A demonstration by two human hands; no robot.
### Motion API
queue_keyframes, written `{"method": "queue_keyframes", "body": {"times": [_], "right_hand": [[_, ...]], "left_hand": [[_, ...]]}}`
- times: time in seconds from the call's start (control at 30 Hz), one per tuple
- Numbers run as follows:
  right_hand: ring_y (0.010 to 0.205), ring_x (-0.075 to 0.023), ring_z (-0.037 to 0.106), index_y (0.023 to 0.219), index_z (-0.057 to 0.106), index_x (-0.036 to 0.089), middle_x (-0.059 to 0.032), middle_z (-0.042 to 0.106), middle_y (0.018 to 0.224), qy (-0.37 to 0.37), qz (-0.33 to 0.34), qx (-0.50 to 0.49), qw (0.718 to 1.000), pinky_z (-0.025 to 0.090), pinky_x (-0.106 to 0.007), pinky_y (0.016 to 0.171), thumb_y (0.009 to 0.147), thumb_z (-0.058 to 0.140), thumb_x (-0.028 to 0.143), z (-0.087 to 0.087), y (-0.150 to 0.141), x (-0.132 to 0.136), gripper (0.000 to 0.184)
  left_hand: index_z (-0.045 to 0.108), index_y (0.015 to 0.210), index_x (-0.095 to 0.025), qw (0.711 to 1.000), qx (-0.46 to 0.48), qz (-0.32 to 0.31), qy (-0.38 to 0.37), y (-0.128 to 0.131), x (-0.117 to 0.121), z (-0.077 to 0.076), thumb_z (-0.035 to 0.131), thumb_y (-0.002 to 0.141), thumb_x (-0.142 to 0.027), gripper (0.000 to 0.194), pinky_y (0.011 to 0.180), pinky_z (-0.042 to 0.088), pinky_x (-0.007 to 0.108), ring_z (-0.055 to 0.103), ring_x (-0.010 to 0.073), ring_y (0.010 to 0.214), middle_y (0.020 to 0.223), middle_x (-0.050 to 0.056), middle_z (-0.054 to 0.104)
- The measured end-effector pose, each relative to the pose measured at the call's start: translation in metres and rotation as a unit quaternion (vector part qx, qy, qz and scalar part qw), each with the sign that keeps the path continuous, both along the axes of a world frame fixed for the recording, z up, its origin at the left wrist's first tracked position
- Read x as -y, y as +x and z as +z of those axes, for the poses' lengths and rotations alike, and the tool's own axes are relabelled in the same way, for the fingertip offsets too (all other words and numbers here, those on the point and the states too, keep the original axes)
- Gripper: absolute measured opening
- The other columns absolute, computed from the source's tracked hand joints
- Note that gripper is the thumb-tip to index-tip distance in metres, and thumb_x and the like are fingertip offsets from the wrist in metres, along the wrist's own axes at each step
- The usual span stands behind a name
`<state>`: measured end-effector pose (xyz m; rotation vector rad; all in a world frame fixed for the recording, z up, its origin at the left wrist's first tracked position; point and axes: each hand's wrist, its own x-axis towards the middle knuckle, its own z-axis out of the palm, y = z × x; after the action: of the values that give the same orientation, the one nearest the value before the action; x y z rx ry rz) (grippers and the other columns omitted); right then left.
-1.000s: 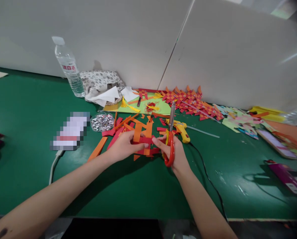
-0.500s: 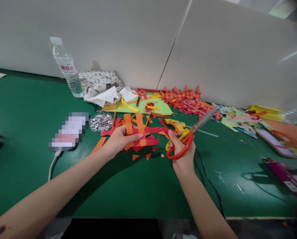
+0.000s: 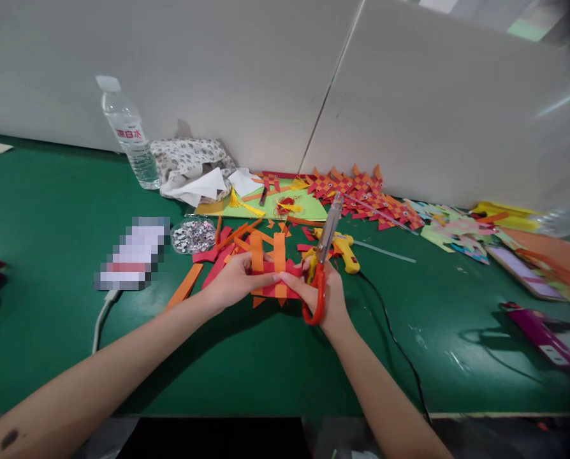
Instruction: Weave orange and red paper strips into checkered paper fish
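My left hand (image 3: 240, 278) is closed on a piece of woven paper strips (image 3: 266, 285), red crossed with orange, with two orange ends standing up. From the other side, my right hand (image 3: 326, 293) pinches the woven paper with its thumb, close to the left thumb. Hooked in that same right hand is a pair of scissors (image 3: 321, 274) with red and yellow handles, its blades pointing up and away from me. Loose orange strips (image 3: 184, 285) and red paper scraps lie around the weave. A yellow glue gun (image 3: 347, 252) rests just beyond the right hand.
Behind stand a water bottle (image 3: 131, 137) and a patterned cloth pouch (image 3: 192, 167). A dish of googly eyes (image 3: 194, 236) and a phone (image 3: 139, 252) on a cable lie left. Finished woven paper fish (image 3: 366, 191) are heaped at the back. A purple power bank (image 3: 543, 335) sits right.
My right hand has moved left, from the end of a red strip to the woven paper, and now holds it too. The scissors have swung more upright. The left hand keeps its grip.
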<state>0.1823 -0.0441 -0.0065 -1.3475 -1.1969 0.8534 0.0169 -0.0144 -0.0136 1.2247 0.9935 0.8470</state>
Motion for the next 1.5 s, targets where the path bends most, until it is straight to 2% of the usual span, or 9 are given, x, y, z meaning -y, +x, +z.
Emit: {"method": "queue_keyframes", "body": {"times": [0.17,0.3,0.57,0.93,1.07,1.2,1.3,1.37,1.5], "right_hand": [[0.051,-0.0093,0.045,0.066,0.046,0.021,0.0057,0.048,0.064,0.024,-0.031,0.008,0.999,0.043,-0.026,0.05,0.047,0.082,0.034,0.005,-0.002,0.002,0.043],[0.045,-0.0089,0.043,0.071,0.045,0.022,0.0066,0.047,0.061,0.013,-0.067,-0.019,0.998,0.039,-0.025,0.043,0.054,0.079,0.035,0.003,0.0,0.002,0.04],[0.047,-0.0082,0.045,0.071,0.047,0.021,0.0054,0.052,0.065,0.032,-0.086,-0.018,0.996,0.041,-0.025,0.046,0.055,0.079,0.033,-0.001,0.005,-0.002,0.038],[0.046,-0.0079,0.047,0.075,0.049,0.02,0.0039,0.057,0.068,0.102,-0.188,-0.077,0.974,0.038,-0.022,0.042,0.064,0.074,0.034,0.004,0.009,0.0,0.031],[0.043,-0.0072,0.044,0.076,0.05,0.019,0.0028,0.059,0.068,0.09,-0.157,-0.064,0.981,0.038,-0.024,0.042,0.067,0.072,0.036,0.006,0.009,-0.001,0.029],[0.045,-0.0078,0.045,0.073,0.047,0.021,0.0008,0.064,0.074,0.054,-0.086,-0.009,0.995,0.04,-0.025,0.046,0.063,0.074,0.037,0.006,0.005,0.0,0.034],[0.047,-0.0082,0.047,0.071,0.047,0.021,0.0012,0.064,0.074,0.022,-0.036,0.027,0.999,0.042,-0.025,0.049,0.058,0.076,0.036,-0.001,0.003,-0.001,0.036],[0.056,-0.0107,0.052,0.074,0.05,0.021,0.002,0.061,0.072,0.032,-0.019,0.054,0.998,0.045,-0.026,0.057,0.054,0.078,0.035,-0.008,0.004,-0.001,0.037],[0.051,-0.0088,0.046,0.072,0.049,0.021,0.004,0.056,0.068,0.069,-0.02,0.078,0.994,0.042,-0.024,0.051,0.054,0.077,0.034,-0.013,0.004,0.0,0.036]], "left_hand": [[0.06,0.086,-0.018,0.999,0.023,-0.03,-0.008,-0.001,-0.001,-0.002,0.077,0.062,-0.032,0.032,0.065,0.049,0.025,0.063,0.0124,0.068,0.076,-0.001,0.067],[0.061,0.086,-0.017,0.999,0.037,-0.026,-0.021,-0.002,-0.001,0.003,0.077,0.062,-0.033,0.033,0.07,0.052,0.029,0.065,0.0156,0.074,0.081,0.002,0.069],[0.064,0.085,-0.018,0.999,0.036,-0.029,-0.016,-0.003,-0.003,0.006,0.075,0.064,-0.033,0.029,0.067,0.052,0.026,0.066,0.0144,0.071,0.078,0.001,0.071],[0.064,0.086,-0.017,0.998,0.029,0.013,-0.05,-0.005,-0.007,0.01,0.077,0.062,-0.03,0.03,0.072,0.053,0.028,0.066,0.0147,0.076,0.088,0.004,0.071],[0.063,0.089,-0.017,0.999,0.025,-0.015,-0.038,-0.005,-0.007,0.006,0.076,0.063,-0.031,0.032,0.074,0.052,0.03,0.065,0.0163,0.079,0.09,0.005,0.07],[0.061,0.091,-0.017,0.999,0.001,-0.04,-0.017,-0.004,-0.005,0.003,0.07,0.069,-0.038,0.032,0.064,0.049,0.025,0.062,0.0143,0.074,0.083,0.002,0.066],[0.063,0.088,-0.017,0.995,-0.005,-0.099,0.014,-0.004,-0.003,0.004,0.064,0.074,-0.041,0.028,0.063,0.045,0.024,0.058,0.0125,0.072,0.081,0.001,0.063],[0.063,0.084,-0.017,0.989,-0.011,-0.142,0.039,-0.005,-0.002,0.006,0.061,0.075,-0.04,0.025,0.06,0.043,0.023,0.056,0.0116,0.067,0.077,0.001,0.062],[0.062,0.075,-0.016,0.98,-0.05,-0.186,0.055,-0.006,0.001,0.008,0.061,0.075,-0.039,0.023,0.049,0.036,0.021,0.048,0.0092,0.055,0.063,-0.003,0.054]]}}
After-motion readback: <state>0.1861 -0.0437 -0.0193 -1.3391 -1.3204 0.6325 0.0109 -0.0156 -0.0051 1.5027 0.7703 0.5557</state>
